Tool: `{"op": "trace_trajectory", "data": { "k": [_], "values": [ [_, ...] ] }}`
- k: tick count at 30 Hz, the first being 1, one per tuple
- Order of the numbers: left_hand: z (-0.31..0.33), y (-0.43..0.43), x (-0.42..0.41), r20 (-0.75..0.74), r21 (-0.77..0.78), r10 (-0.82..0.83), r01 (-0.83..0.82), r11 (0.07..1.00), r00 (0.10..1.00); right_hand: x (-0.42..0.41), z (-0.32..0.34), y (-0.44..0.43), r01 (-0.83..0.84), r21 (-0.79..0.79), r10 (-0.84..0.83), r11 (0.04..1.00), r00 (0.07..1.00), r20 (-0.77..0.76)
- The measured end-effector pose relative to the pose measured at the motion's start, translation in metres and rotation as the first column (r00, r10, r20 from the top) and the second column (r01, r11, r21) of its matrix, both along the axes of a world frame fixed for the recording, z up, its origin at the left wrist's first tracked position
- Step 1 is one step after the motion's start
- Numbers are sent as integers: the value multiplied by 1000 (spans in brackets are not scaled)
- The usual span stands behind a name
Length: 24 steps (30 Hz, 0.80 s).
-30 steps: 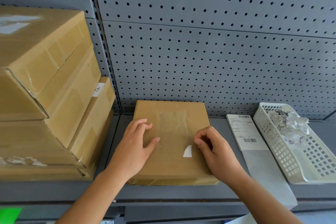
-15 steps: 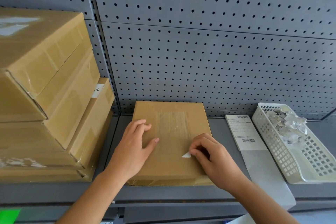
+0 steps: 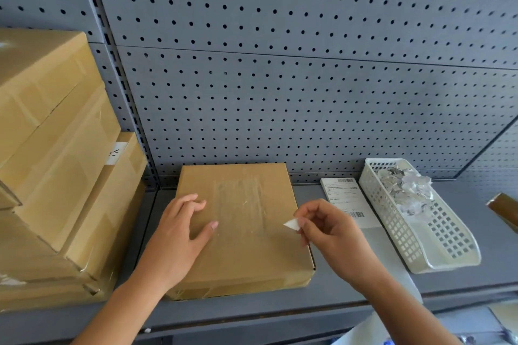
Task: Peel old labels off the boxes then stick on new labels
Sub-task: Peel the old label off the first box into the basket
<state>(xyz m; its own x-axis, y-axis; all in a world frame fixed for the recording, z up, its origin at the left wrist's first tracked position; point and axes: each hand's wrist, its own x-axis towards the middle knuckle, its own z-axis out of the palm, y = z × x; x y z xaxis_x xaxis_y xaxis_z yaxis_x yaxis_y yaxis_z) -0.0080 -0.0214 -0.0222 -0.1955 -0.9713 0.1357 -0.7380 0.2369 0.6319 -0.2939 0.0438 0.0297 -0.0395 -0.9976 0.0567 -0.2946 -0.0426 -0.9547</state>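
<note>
Two hands over one flat cardboard box [image 3: 241, 232], lying on the grey shelf [image 3: 252, 312] and pushed right up against the pegboard [image 3: 308, 98] back wall. Left hand [image 3: 179, 238] resting palm-down on the box's left half, fingers loosely bent and a bit spread, thumb stuck out toward the middle. Right hand [image 3: 333, 238] hovering over the box's right edge, thumb and forefinger pinching a small white triangular label scrap [image 3: 292, 224], other fingers curled under. Scrap up off the cardboard, not touching it as far as can be seen. Shiny rectangular patch on the box top between the hands, tape or glue residue, hard to say which. Off to the left, a stack of bigger boxes [image 3: 61, 165], taped, with a small white tag on one side. To the right of the flat box, a sheet of printed labels [image 3: 346, 199] with barcodes, flat on the shelf. Just beside that, a white plastic basket [image 3: 398, 232] with a heap of crumpled paper scraps [image 3: 403, 187] at its far end. Brown something at the far right edge, too cut off to tell what.
</note>
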Motion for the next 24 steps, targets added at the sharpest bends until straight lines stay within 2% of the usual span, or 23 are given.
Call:
{"op": "trace_trajectory", "data": {
  "k": [9, 16, 20, 24],
  "values": [
    [1, -1, 1, 10, 24, 5, -5, 1000, 1000, -74, 7, 5, 299, -50, -303, 953, 946, -118],
    [2, -3, -2, 39, 41, 12, -14, 999, 999, -169, 12, 1, 527, -145, -533, 837, 730, -428],
    [2, -6, -3, 53, 45, 17, -19, 999, 998, -208, 11, -9, 627, -179, -631, 758, 638, -441],
    [2, -6, -3, 57, 58, 22, -25, 998, 998, -224, 2, -26, 632, -160, -610, 758, 601, -516]
  ]
}}
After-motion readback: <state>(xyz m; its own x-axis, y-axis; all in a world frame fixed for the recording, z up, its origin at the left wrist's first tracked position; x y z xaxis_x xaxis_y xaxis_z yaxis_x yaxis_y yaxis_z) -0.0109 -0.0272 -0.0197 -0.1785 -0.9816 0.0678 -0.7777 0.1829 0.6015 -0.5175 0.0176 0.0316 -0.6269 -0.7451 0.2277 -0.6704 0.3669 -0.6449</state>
